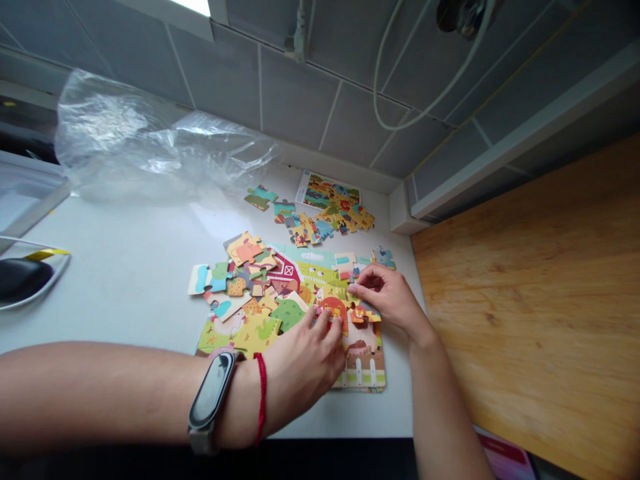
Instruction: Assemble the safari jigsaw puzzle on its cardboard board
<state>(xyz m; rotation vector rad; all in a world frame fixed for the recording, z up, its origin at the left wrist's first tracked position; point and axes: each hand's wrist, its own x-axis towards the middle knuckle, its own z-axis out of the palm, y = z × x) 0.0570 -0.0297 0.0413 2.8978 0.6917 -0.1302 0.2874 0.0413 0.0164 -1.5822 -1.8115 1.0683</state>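
Note:
My left hand point(306, 363) lies over the jigsaw with its fingers stretched out. Its fingertips touch a lion puzzle piece point(334, 305). My right hand point(393, 297) is pinched at the jigsaw's right side, thumb and index finger at the edge of a yellow puzzle piece point(341, 292). Under both hands is a farm-scene jigsaw point(363, 370) with a red barn and a white fence. Loose puzzle pieces point(245, 252) are heaped over its left and middle. A green puzzle piece point(287, 313) sits just beyond my left fingers.
Behind the jigsaw lie more loose pieces point(305, 230) and a picture card point(333, 192). A crumpled clear plastic bag point(165, 157) spreads along the tiled wall. At the far left is a black mouse-like object point(23, 280). A wooden surface point(540, 300) borders the white table's right side.

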